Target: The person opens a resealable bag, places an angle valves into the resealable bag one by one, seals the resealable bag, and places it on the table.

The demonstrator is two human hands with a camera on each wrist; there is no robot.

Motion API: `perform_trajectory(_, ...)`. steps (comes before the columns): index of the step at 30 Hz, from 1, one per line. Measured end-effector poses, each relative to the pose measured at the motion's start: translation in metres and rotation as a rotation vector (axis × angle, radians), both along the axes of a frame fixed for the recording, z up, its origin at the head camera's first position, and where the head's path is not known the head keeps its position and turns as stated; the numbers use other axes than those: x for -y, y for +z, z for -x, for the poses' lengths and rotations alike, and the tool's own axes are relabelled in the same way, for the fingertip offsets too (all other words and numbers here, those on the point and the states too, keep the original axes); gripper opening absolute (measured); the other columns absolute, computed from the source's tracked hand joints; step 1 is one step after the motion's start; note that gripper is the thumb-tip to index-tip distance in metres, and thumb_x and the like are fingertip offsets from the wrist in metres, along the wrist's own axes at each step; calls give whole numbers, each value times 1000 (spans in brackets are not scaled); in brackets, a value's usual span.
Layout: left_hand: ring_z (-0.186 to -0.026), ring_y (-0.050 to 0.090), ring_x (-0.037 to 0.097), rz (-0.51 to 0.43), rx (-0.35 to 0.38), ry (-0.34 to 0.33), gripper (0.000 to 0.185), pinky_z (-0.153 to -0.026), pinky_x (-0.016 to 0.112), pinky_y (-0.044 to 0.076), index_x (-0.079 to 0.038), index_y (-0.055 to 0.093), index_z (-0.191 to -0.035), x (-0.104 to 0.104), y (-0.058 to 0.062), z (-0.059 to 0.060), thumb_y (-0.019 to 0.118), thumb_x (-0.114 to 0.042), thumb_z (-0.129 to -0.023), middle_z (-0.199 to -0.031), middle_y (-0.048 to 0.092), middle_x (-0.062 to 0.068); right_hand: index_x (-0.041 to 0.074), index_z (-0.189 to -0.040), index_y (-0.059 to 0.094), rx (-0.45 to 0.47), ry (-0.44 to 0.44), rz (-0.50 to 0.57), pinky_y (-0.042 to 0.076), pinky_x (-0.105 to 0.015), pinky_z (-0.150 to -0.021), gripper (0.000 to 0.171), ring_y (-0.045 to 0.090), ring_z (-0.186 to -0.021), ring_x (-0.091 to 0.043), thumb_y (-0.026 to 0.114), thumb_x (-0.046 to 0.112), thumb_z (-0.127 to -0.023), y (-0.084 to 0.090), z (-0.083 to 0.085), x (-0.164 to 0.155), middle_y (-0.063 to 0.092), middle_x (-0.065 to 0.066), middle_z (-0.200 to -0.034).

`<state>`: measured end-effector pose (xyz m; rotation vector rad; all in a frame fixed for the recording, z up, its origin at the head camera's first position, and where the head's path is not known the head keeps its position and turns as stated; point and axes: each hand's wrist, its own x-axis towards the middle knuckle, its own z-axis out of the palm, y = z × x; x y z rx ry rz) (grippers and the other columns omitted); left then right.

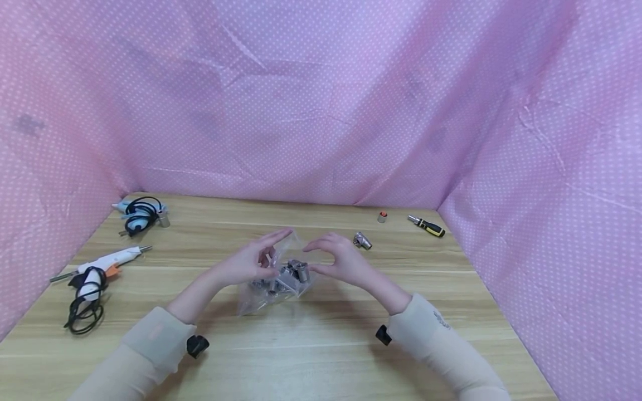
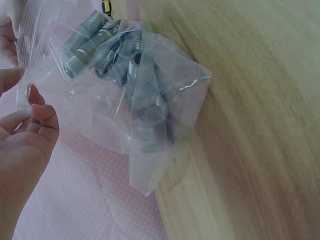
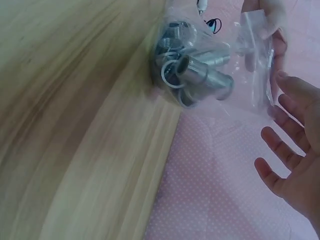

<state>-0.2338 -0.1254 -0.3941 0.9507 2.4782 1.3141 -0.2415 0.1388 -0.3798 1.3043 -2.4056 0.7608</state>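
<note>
At far left of the head view, a white glue gun [image 1: 102,262] with a coiled black cord lies on the wooden table [image 1: 321,356]; above it, toward the upper left of the tabletop, sits a pale blue glue gun [image 1: 134,214]. Centre frame: the left hand [image 1: 251,262] pinches the edge of a clear plastic bag [image 1: 273,281] between thumb and fingers, its other fingers extended. Inside the bag — resting on the table between both hands — lie grey threaded metal fittings [image 2: 107,55]. Just right of it, the right hand [image 1: 338,259] curves beside the bag's top, fingers spread and loose, gripping nothing. Farther right lie a loose metal fitting [image 1: 362,240], a small cylinder [image 1: 382,217] and a yellow-handled screwdriver [image 1: 427,225].
</note>
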Motion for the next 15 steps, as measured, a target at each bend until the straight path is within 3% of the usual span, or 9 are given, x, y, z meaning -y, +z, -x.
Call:
perform_trajectory(7,-73,54,17,-16,-3,-4,93,-62,27,52,-18,21,-152,-1,-1,1,73,-6,-75,-146,32,11,11,-111,68,-3,-43,19,45,-33,-96,38,58,-107,-16,79,21,-75,14,0,-25,67,-1,-112)
perform_trajectory(15,-72,53,15,-27,-11,-6,93,-61,25,51,-16,22,-151,-1,-1,1,73,-6,-75,-145,33,14,9,-117,64,28,-83,33,41,-42,-101,48,54,-115,-24,81,18,-72,19,15,-67,63,-6,-120)
